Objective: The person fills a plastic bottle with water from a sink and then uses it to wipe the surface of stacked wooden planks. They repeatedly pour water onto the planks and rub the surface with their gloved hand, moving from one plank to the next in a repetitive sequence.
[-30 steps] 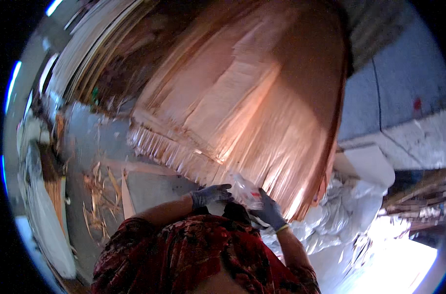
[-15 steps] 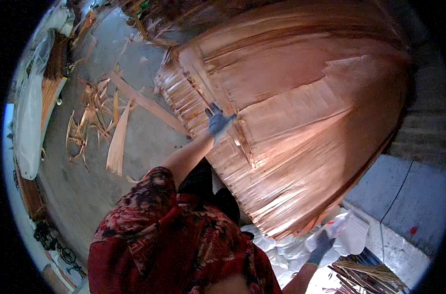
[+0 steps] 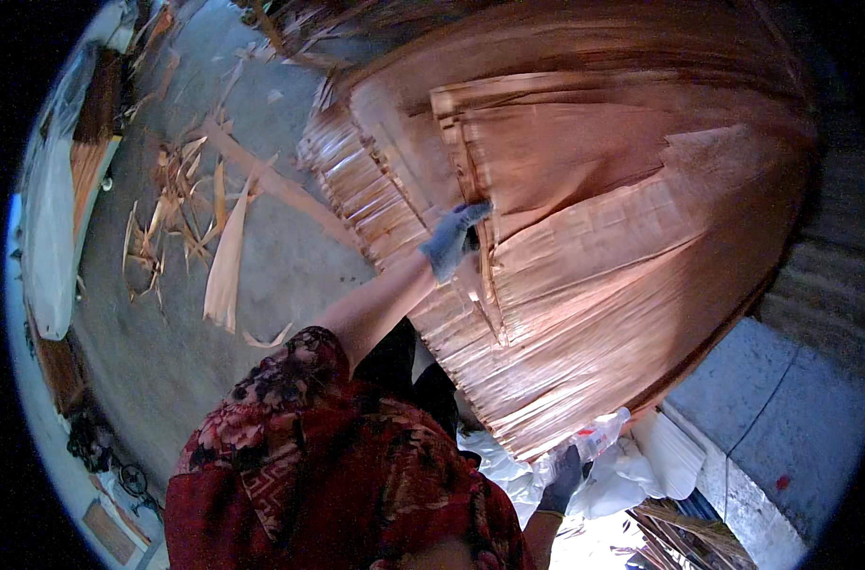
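A large stack of thin, brown, fibrous sheets [image 3: 584, 275], like dried leaf or bark, fills the middle and right. My left hand [image 3: 448, 242], in a grey-blue glove, has its fingers closed around the stick-like edge of the upper sheet [image 3: 546, 142], which is raised slightly off those below. My right hand [image 3: 563, 480], also gloved, is low at the near corner of the stack. It is closed on a clear plastic bottle [image 3: 598, 437] with a red mark, which tilts toward the sheets.
Crumpled white plastic bags [image 3: 617, 475] lie beside my right hand, with a bundle of thin sticks [image 3: 684, 532] beyond. A grey slab [image 3: 736, 399] borders the right side. Torn strips [image 3: 225, 256] litter the concrete floor [image 3: 290, 228] at left.
My left hand has gone from spread fingers on the stack to gripping the sheet's edge, which has lifted and shifted right. My right hand has moved left with the bottle.
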Available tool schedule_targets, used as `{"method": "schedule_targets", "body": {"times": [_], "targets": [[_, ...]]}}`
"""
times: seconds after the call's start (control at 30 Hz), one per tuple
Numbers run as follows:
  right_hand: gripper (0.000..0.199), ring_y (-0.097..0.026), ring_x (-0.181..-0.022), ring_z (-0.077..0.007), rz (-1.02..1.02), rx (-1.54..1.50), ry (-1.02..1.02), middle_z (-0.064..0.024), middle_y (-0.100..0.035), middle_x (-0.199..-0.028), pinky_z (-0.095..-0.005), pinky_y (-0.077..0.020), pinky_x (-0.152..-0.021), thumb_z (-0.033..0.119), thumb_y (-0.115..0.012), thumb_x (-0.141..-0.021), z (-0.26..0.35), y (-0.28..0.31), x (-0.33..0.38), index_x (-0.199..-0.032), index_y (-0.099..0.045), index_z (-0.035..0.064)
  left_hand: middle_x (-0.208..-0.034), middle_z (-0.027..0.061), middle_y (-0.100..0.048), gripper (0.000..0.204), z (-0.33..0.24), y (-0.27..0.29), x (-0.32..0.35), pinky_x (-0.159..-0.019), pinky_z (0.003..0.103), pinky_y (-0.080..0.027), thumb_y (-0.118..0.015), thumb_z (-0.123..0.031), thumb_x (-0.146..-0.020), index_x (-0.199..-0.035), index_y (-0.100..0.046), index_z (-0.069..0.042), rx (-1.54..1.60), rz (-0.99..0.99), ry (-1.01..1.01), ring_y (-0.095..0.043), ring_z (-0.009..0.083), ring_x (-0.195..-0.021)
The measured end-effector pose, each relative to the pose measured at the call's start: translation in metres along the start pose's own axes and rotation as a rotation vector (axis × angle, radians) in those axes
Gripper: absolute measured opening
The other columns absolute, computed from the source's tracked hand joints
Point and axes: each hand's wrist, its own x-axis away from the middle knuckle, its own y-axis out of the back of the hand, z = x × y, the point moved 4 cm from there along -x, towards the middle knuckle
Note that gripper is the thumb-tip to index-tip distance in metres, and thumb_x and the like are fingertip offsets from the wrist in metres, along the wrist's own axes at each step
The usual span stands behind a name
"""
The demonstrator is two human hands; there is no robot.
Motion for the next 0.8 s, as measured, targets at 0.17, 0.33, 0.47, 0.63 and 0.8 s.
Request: {"method": "schedule_targets", "body": {"times": [0.17, 0.33, 0.47, 0.63, 0.8], "targets": [[0.022, -0.056, -0.07, -0.0144, -0.047, -0.025, 0.069, -0.004, -0.057, -0.08, -0.0258, -0.0472, -0.058, 0.006, -0.06, -0.079, -0.033, 0.023, -0.037, -0.1, -0.051, 0.0079, -0.088, 0.0059, -0.058, 0.045, -0.028, -0.01, -0.006, -0.072, 0.034, -0.044, -0.065, -0.038, -0.075, -0.101, -0.056, -0.002, -1.405, -0.007, -0.618, -0.055, 0.0181, -0.08], [0.026, -0.055, -0.06, -0.0129, 0.12, 0.033, 0.149, -0.002, -0.056, -0.077, -0.0259, -0.0456, -0.05, 0.0, -0.06, -0.075, -0.003, -0.016, -0.002, -0.098, -0.051, 0.0088, -0.087, 0.002, -0.059, 0.034, -0.003, -0.004, -0.023, -0.067, 0.026, -0.043, -0.059, -0.032, -0.083, -0.095, -0.059, 0.0, -0.563, -0.016, -0.41, -0.054, 0.0112, -0.081], [0.031, -0.053, -0.06, -0.0103, 0.089, 0.03, 0.228, 0.0, -0.056, -0.074, -0.0242, -0.0445, -0.051, 0.0, -0.06, -0.074, 0.004, -0.004, 0.012, -0.102, -0.051, 0.009, -0.088, -0.0007, -0.058, 0.027, 0.012, -0.054, 0.02, -0.07, 0.023, -0.043, -0.054, -0.027, -0.087, -0.095, -0.06, -0.002, -0.365, -0.01, -0.356, -0.052, 0.0081, -0.082], [0.035, -0.053, -0.06, -0.0093, 0.171, -0.072, 0.288, 0.0006, -0.056, -0.077, -0.0225, -0.0429, -0.052, 0.001, -0.062, -0.073, 0.0, 0.033, 0.013, -0.106, -0.05, 0.0079, -0.089, 0.0034, -0.06, 0.031, 0.067, -0.118, 0.089, -0.071, 0.028, -0.044, -0.052, -0.03, -0.088, -0.096, -0.058, 0.0, -0.811, 0.203, -0.341, -0.055, 0.0126, -0.083], [0.045, -0.056, -0.069, -0.0119, 0.214, -0.189, 0.34, -0.0015, -0.055, -0.081, -0.0248, -0.0471, -0.059, 0.002, -0.064, -0.072, 0.002, 0.082, 0.016, -0.112, -0.043, 0.0065, -0.079, 0.0048, -0.057, 0.035, 0.163, -0.185, 0.155, -0.063, 0.032, -0.045, -0.051, -0.036, -0.087, -0.097, -0.056, -0.003, -1.198, 0.583, -0.471, -0.055, 0.0145, -0.071]]}}
